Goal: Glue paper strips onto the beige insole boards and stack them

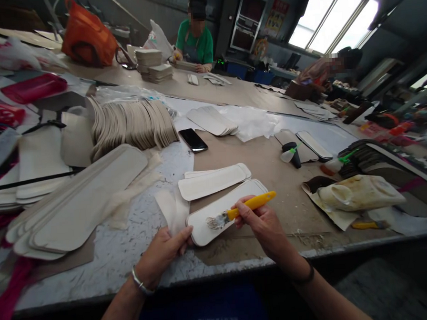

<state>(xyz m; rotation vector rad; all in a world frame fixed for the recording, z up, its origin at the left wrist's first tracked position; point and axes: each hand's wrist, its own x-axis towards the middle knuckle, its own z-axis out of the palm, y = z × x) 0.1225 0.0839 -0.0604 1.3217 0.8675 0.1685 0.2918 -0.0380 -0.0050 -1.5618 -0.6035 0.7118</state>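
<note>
My right hand [263, 226] is closed around the yellow handle of a paintbrush [256, 202]. The brush's whitish, clumped bristles rest on a long white panel with rounded corners [205, 231]. With its thumb on top and fingers at the edge, my left hand [164, 255] grips the near left end of this panel. It appears to lie on other panels of the same shape. Just behind it is a small stack of similar white panels [214, 180]. Pale, thin strips of material [171, 207] lie left of the panels.
Long panels [90, 204] are stacked at left, before a row of curved grey pieces [133, 123]. A phone [193, 140] lies behind the work. Right are a green-tipped bottle [289, 154] and a stained plastic container [361, 193]. Two people work farther back.
</note>
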